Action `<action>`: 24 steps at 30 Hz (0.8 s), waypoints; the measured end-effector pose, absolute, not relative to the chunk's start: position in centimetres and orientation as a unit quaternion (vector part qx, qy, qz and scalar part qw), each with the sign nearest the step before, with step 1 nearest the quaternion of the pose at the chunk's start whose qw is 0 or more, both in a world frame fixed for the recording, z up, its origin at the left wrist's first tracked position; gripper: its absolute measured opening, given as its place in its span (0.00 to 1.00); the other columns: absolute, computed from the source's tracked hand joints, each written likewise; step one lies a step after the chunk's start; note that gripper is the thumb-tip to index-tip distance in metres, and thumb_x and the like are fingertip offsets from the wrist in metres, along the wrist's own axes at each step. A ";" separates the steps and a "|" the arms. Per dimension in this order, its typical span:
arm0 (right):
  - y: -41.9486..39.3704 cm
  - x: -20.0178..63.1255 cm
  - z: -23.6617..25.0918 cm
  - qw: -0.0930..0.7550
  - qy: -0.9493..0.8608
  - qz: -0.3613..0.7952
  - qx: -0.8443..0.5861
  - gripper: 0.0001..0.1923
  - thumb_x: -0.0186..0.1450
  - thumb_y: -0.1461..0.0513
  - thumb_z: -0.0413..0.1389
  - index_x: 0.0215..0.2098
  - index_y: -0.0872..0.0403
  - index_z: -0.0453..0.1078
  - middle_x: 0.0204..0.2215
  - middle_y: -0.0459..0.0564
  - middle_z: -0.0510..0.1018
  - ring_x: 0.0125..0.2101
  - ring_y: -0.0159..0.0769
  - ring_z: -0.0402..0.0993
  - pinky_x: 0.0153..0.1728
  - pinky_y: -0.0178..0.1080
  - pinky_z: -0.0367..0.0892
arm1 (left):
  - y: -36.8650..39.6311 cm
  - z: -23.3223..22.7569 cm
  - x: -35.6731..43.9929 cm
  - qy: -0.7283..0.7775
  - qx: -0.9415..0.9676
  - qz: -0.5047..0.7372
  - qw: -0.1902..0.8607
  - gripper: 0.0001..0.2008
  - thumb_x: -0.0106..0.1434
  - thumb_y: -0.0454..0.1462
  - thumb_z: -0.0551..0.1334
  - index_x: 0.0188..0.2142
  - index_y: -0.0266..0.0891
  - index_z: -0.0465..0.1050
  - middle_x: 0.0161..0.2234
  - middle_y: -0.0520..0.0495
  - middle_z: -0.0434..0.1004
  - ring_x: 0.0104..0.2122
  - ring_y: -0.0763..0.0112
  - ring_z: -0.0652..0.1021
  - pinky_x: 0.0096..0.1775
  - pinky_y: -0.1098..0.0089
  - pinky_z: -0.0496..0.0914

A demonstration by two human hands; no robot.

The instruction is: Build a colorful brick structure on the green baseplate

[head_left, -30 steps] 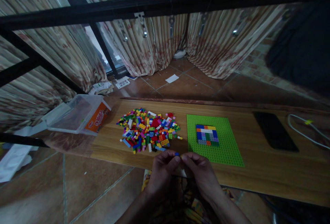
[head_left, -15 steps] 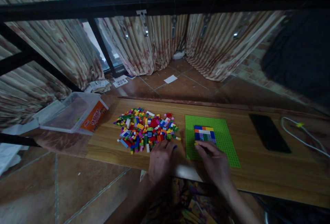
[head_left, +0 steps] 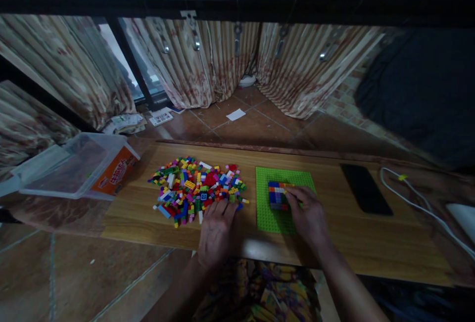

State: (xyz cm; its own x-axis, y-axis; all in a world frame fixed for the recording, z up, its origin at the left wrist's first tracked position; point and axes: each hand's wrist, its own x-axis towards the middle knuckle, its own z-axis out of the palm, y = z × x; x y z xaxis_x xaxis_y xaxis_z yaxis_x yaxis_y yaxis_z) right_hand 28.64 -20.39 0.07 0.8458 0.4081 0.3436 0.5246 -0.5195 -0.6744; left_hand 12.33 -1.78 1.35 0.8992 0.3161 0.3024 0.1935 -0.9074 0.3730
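Everything here is placed against the green baseplate [head_left: 272,218], which lies flat on the wooden table [head_left: 371,243].

Nearest the camera, the left hand [head_left: 215,230] rests palm down just left of the baseplate, fingertips at the near edge of the loose brick pile [head_left: 196,191]. Its fingers are curled over the bricks; whether they pinch one cannot be told, since the knuckles hide it. A sideways drag from here could sweep small bricks off the near table edge, which lies close behind the wrist.

The right hand [head_left: 309,215] lies over the right half of the baseplate, its fingertips on the right edge of the small brick block [head_left: 278,195] built on the plate's far half. The fingers seem to press or pinch a piece there, but the piece itself is hidden, so the hold cannot be told. The plate is not held down by the other hand: an off-centre push could slide it or set a brick crooked on the studs, and a hard pull could lift the whole block loose.

Further right of the baseplate lie a dark phone [head_left: 365,196] and a white cable [head_left: 415,198], well apart. Far left of it sits a clear plastic box [head_left: 74,166], tilted at the table's end, near enough to the pile to be nudged off.
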 end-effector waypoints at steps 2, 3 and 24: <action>-20.3 29.4 0.2 0.395 -0.273 -0.077 -0.874 0.17 0.67 0.53 0.49 0.40 0.51 0.77 0.39 0.54 0.77 0.41 0.43 0.72 0.45 0.48 0.67 | -1.1 1.5 11.3 0.133 0.953 0.198 0.188 0.09 0.66 0.34 0.55 0.43 0.40 0.72 0.37 0.45 0.74 0.38 0.64 0.73 0.40 0.64 0.67; -20.3 29.7 0.2 0.389 -0.275 -0.080 -0.876 0.17 0.67 0.52 0.49 0.40 0.51 0.78 0.39 0.55 0.77 0.41 0.43 0.72 0.45 0.48 0.67 | -0.6 1.5 10.6 0.136 0.948 0.215 0.192 0.09 0.66 0.34 0.55 0.43 0.41 0.72 0.37 0.45 0.75 0.37 0.65 0.73 0.39 0.65 0.67; -17.4 33.7 -1.7 0.391 -0.325 0.025 -0.860 0.10 0.62 0.55 0.56 0.35 0.48 0.79 0.37 0.50 0.77 0.41 0.41 0.70 0.47 0.47 0.64 | 14.9 1.1 4.8 0.552 0.778 0.273 0.127 0.09 0.55 0.39 0.62 0.36 0.40 0.74 0.30 0.53 0.72 0.29 0.71 0.72 0.35 0.70 0.68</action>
